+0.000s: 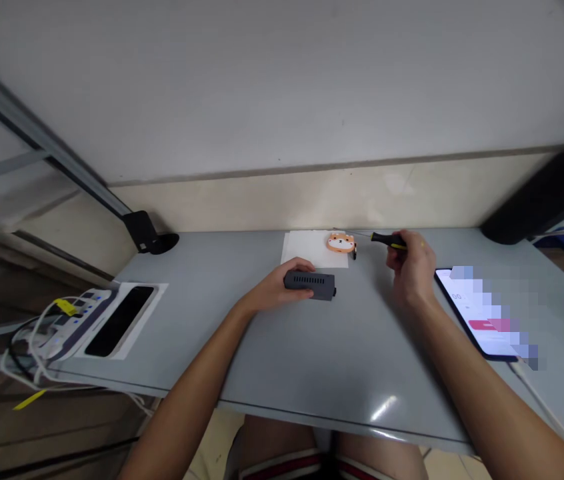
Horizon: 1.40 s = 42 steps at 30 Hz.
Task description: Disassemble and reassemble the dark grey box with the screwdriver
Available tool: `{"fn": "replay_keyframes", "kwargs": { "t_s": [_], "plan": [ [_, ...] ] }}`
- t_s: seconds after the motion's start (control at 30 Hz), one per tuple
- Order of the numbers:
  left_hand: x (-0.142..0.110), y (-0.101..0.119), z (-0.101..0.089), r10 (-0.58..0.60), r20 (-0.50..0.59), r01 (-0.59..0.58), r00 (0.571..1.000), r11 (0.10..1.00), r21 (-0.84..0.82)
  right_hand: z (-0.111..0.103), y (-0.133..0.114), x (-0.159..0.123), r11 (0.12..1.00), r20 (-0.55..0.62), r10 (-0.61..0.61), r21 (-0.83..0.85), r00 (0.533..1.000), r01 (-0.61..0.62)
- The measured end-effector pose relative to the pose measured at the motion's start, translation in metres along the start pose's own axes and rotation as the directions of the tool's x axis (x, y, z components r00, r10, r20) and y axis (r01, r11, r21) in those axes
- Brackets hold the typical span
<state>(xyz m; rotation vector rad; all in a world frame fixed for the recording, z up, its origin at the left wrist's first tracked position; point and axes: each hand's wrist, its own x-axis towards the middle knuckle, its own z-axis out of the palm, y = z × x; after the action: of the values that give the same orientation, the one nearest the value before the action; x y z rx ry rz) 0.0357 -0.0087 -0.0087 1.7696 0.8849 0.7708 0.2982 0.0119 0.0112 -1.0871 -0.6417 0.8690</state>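
My left hand (pixel 287 283) grips a dark grey box with a row of vent slots (pixel 318 285), holding it by its left end near the middle of the table. In my right hand (pixel 415 263) is a screwdriver (pixel 385 239) with a black and yellow handle, its thin shaft pointing left. The shaft reaches toward an orange and white animal-face case (pixel 341 243), which rests on white paper (pixel 307 248). Whether the tip touches anything I cannot tell.
A lit phone (pixel 472 313) with a cable lies at the right. At the left are a dark phone (pixel 119 321) on paper and a power strip (pixel 79 323) with tangled cables. A black stand (pixel 145 233) and a black cylinder (pixel 537 193) stand near the wall.
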Motion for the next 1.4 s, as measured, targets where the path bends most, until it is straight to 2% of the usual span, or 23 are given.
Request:
{"fn": "replay_keyframes", "kwargs": {
  "t_s": [0.13,0.23,0.33,0.4,0.6,0.87,1.07,1.13,1.23,1.33,1.4],
  "plan": [
    [0.001,-0.001,-0.002,-0.033,-0.041,0.031,0.999,0.998,-0.047,0.000,0.001,-0.002,0.997,0.017,-0.050,-0.060,0.999,0.051],
    [-0.001,0.001,-0.011,-0.008,-0.078,-0.002,0.997,0.992,-0.126,0.000,0.002,-0.003,0.991,0.006,-0.080,-0.110,0.997,0.080],
    [-0.005,0.003,-0.020,0.011,-0.063,-0.021,0.998,0.988,-0.155,-0.001,0.003,-0.003,0.989,-0.025,-0.086,-0.121,0.996,0.083],
    [-0.006,0.003,-0.023,-0.013,-0.054,0.007,0.998,0.993,-0.120,-0.002,0.003,-0.001,0.990,-0.047,-0.084,-0.113,0.995,0.078],
    [0.000,-0.002,-0.016,-0.035,-0.150,0.039,0.988,0.999,0.025,-0.003,0.003,-0.001,0.994,-0.096,-0.052,-0.104,0.994,0.042],
    [-0.004,0.001,-0.023,-0.051,-0.101,0.047,0.994,0.998,-0.039,-0.003,0.001,0.000,0.997,-0.101,-0.017,-0.082,0.995,0.008],
    [-0.008,0.008,-0.025,-0.111,0.074,0.121,0.991,0.984,-0.133,-0.004,-0.001,0.003,0.995,-0.103,-0.076,-0.064,0.992,0.070],
    [-0.006,0.005,-0.021,-0.100,0.031,0.103,0.995,0.985,-0.135,-0.004,-0.003,0.002,0.994,-0.123,-0.084,-0.080,0.989,0.075],
    [-0.001,-0.003,-0.014,-0.084,-0.102,0.073,0.991,0.991,-0.110,-0.003,-0.006,-0.001,0.982,-0.137,-0.158,-0.126,0.978,0.141],
    [0.003,-0.011,-0.005,-0.070,-0.185,0.071,0.980,0.997,-0.001,-0.003,-0.011,-0.007,0.963,-0.136,-0.238,-0.165,0.962,0.215],
    [0.005,-0.015,0.000,-0.053,-0.199,0.072,0.979,0.994,0.086,-0.003,-0.015,-0.011,0.954,-0.127,-0.275,-0.162,0.953,0.253]
  ]
}}
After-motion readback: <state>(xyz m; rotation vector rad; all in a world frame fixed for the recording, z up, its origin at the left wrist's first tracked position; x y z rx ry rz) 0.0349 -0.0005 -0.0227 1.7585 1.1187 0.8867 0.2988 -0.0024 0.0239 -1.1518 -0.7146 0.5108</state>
